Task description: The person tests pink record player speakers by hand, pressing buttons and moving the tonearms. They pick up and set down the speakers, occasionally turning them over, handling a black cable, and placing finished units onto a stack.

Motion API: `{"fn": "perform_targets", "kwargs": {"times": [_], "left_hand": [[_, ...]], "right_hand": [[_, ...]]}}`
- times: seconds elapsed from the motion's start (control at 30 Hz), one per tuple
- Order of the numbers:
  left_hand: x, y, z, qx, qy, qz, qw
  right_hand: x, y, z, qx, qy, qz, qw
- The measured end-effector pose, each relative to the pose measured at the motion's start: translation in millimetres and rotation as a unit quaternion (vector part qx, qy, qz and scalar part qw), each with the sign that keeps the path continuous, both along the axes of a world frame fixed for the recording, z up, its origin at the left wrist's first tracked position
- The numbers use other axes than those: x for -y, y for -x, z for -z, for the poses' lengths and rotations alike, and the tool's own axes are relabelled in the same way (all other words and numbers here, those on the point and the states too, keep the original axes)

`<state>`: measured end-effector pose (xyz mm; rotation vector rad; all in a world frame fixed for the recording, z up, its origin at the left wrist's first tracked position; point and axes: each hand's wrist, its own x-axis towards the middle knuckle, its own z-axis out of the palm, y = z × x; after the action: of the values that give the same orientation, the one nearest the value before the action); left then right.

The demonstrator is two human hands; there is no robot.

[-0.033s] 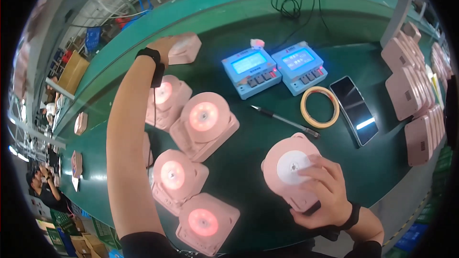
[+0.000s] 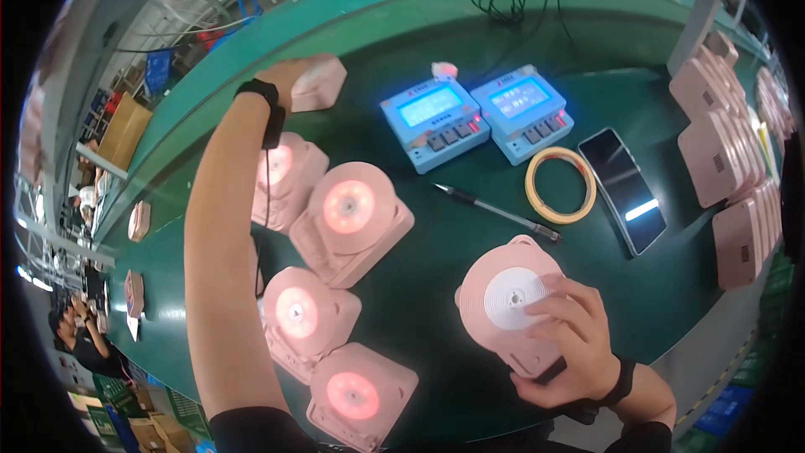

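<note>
In the front right of the bench, my right hand grips a pink device with a round top and an unlit white centre disc. Its fingertips lie over the disc's right side, and the thumb is at the near edge. My left arm stretches far forward, where my left hand holds another pink device by its left side. Most of the left fingers are hidden. Between my arms stand several similar devices with glowing reddish discs, among them a larger-looking one and the nearest one.
Two blue boxes with lit screens, a left one and a right one, stand at mid-bench. Nearby lie a pen, a tape roll and a phone. Pink housings are stacked at the right. A person is at far left.
The view has shifted slightly, so the blue boxes and lit devices appear a little further left. Both hands keep their places on their pink devices.
</note>
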<state>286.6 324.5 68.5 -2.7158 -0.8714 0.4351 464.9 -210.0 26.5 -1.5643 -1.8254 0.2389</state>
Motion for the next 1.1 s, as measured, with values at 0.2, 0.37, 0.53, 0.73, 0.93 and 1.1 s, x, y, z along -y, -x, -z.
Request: {"fn": "perform_targets", "kwargs": {"times": [0.2,0.37,0.53,0.73,0.93,1.1], "left_hand": [[-29.1,-20.6,11.0,0.081,0.019,0.065,0.994],[17.0,-25.7,-9.2,0.063,0.001,-0.016,0.998],[22.0,85.1,-37.4,0.153,-0.128,-0.078,0.977],[60.8,244.5,-2.3,0.113,-0.07,-0.284,0.95],[107.0,378.2,24.5,0.402,0.173,-0.314,0.842],[154.9,360.9,53.3,0.39,0.112,-0.221,0.887]], "right_hand": [[6.5,-15.5,-7.6,-0.202,-0.016,0.003,0.979],[4.5,-25.7,8.7,-0.396,-0.029,0.031,0.917],[5.5,-21.7,-1.5,-0.681,-0.01,0.074,0.729],[8.3,-99.2,11.9,-0.646,-0.238,0.113,0.716],[-69.1,-208.6,7.6,-0.637,-0.242,0.171,0.712],[-108.4,-333.5,30.0,-0.57,-0.233,0.187,0.765]]}}
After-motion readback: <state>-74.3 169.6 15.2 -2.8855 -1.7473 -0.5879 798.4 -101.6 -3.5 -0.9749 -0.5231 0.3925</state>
